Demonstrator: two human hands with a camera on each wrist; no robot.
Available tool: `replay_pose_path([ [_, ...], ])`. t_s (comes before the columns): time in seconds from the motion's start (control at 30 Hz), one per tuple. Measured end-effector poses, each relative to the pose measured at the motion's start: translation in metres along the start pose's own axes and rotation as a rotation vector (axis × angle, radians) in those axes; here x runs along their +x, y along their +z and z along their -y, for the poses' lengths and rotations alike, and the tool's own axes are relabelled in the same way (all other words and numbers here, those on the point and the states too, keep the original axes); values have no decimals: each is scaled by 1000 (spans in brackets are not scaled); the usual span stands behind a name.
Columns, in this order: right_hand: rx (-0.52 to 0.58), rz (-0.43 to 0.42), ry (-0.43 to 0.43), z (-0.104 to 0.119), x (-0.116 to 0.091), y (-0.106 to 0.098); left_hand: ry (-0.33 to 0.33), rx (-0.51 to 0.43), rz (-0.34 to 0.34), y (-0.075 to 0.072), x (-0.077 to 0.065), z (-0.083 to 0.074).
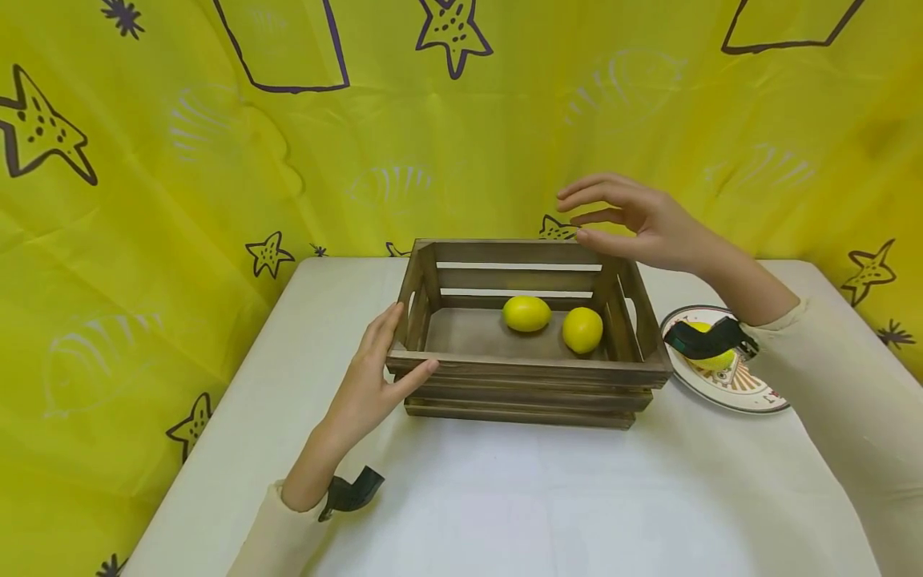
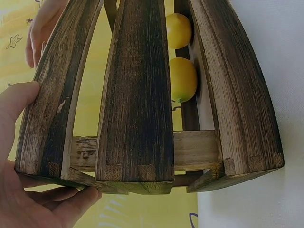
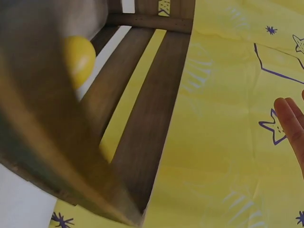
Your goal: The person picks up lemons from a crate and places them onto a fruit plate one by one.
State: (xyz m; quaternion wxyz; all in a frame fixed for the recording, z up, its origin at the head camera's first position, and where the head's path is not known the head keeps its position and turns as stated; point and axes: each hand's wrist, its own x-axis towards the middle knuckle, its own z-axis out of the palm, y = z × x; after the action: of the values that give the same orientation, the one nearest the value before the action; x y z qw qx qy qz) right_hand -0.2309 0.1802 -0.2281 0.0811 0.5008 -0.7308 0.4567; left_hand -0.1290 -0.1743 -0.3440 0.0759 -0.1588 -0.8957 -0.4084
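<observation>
A brown slatted wooden crate (image 1: 530,393) stands on the white table, with two yellow lemons (image 1: 526,314) on its floor towards the right. My left hand (image 1: 368,385) grips the crate's front left corner. In the left wrist view its thumb (image 2: 26,92) lies on the top slat and its fingers curl round the end. Over the crate's back right corner hovers my right hand (image 1: 649,220), fingers loosely bent and apart, holding nothing. The right wrist view shows its fingertips (image 3: 290,118) beside the crate and one lemon (image 3: 80,61) inside.
To the right of the crate, a patterned round plate (image 1: 753,398) bears another yellow lemon (image 1: 714,361), partly covered by the right wrist's black strap (image 1: 703,340). Behind the table hangs a yellow cloth (image 1: 490,144) with starfish and shell drawings.
</observation>
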Motion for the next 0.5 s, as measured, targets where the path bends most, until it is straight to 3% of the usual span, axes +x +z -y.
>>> replay_pose_path([
  [0.5,-5,17,157,-18,29,13,6,7,-8,2,0,2],
])
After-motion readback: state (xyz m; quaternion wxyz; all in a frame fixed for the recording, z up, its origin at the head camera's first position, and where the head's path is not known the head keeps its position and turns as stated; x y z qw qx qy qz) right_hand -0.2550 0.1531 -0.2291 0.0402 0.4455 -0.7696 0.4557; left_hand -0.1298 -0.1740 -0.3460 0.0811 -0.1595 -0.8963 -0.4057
